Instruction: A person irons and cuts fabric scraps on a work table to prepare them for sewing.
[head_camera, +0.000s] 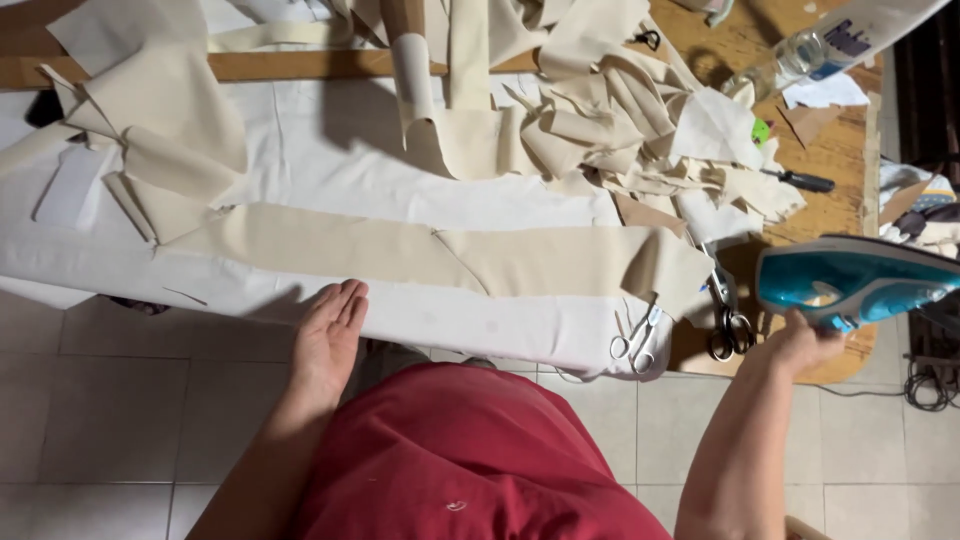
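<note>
Your right hand (800, 345) is closed around the handle of the teal iron (850, 280), holding it lifted off the work at about 3 o'clock, out past the end of the white padded board (330, 170). Your left hand (328, 335) is open and flat, holding nothing, fingers resting on the near edge of the board at about 7 o'clock.

Between the two hands, the long beige strip of cloth (440, 255) lies flat across the board from 9 to 3 o'clock, its right end folded over near the big scissors (728, 320) and the small snips (635, 345).

This looks like the pause before a pressing pass: the strip is laid out, the iron not yet on it. The next move calls for bringing the iron in over the strip's right end while your flat hand keeps clear. A heap of beige offcuts (600, 120) sits at 12 to 1 o'clock, a screwdriver (800, 181) beside it.
</note>
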